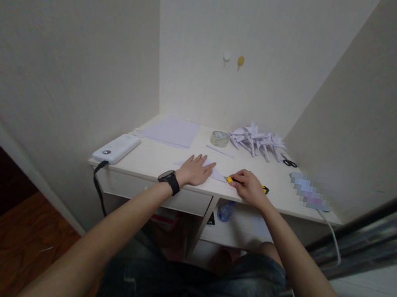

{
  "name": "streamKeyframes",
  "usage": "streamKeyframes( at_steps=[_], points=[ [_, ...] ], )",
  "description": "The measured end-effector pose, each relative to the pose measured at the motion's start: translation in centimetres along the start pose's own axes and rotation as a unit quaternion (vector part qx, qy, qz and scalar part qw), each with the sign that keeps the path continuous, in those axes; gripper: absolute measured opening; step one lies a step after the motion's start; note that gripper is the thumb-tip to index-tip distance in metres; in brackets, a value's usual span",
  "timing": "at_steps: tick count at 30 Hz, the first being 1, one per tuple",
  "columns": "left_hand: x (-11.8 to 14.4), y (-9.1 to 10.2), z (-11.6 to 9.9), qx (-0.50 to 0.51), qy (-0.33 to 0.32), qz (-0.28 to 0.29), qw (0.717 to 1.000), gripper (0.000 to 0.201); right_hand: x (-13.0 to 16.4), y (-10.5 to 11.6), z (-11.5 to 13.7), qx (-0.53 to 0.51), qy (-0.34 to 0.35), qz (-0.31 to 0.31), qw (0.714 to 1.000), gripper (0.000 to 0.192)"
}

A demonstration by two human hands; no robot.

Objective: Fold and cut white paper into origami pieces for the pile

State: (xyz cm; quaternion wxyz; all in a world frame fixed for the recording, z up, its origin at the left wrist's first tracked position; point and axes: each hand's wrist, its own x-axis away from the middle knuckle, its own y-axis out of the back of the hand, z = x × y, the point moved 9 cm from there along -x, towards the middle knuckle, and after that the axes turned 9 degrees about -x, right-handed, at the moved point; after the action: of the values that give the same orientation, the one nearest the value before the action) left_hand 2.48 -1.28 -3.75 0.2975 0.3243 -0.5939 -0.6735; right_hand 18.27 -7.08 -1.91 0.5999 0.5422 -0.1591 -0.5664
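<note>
A slim yellow-and-black plastic cutter [230, 179] is showing brightly against a flat piece of lilac-white paper [219, 173]. The rectangular lilac-white paper sheets [173, 131] and the spiky pile of folded white paper [255, 141] are carrying similar pale tints. A flat-topped creamy-white desk [155, 153] is looking plain, while a round roll of clear tape [219, 139] is appearing grey-green. One round mustard-yellow wall hook [241, 60] is contrasting with a round white wall hook [227, 58]. Faded blue denim shorts [250, 291] are showing mottling; an orange-brown wood floor [34, 229] is displaying darker grain.
</note>
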Motion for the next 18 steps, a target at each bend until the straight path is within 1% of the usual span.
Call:
streamKeyframes(
  at_steps=[3, 7, 11, 14, 18],
  points=[
    [0.02, 0.01, -0.08, -0.002, -0.003, 0.003, 1.0, 0.059, -0.51, -0.18, -0.46, -0.008, 0.018, 0.008, 1.0, 0.025],
    [0.2, 0.23, -0.17, -0.008, -0.001, 0.002, 1.0, 0.057, -0.88, -0.13, -0.69, -0.006, 0.054, -0.001, 0.999, 0.023],
    [0.42, 0.47, -0.33, -0.018, -0.003, 0.007, 1.0, 0.057, -0.95, -0.11, -0.76, -0.03, 0.081, 0.001, 0.996, 0.023],
    [0.57, 0.62, -0.45, -0.021, -0.005, 0.01, 1.0, 0.056, -1.07, -0.07, -0.83, -0.054, 0.081, 0.01, 0.995, 0.023],
    [0.63, 0.85, -0.32, -0.017, 0.006, -0.009, 1.0, 0.055, -1.13, 0.09, -0.91, -0.084, 0.07, 0.02, 0.994, 0.023]
  ],
)
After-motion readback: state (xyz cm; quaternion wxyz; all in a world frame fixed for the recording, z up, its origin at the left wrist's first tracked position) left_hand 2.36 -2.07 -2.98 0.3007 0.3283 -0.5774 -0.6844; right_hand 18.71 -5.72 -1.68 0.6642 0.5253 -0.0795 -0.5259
